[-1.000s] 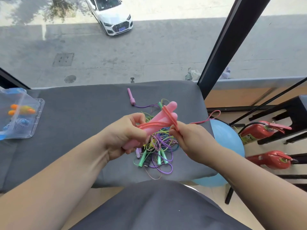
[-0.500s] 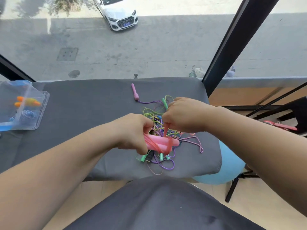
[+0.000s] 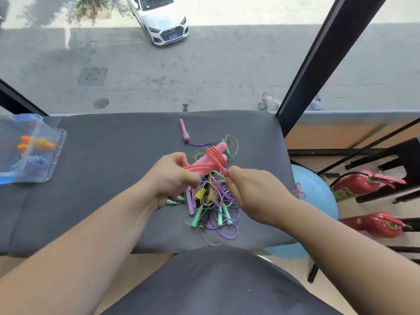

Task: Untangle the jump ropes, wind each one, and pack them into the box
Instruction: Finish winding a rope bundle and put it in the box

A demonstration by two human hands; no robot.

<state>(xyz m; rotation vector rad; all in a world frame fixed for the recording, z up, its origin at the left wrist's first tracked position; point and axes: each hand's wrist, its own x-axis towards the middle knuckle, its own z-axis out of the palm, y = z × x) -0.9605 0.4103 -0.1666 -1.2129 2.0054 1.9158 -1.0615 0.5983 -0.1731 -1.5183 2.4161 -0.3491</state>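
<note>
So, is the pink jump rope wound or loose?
Mostly wound: coral rubber cord coils round the pink plastic handles; right hand pinches it.

Pink rope in both hands
</note>
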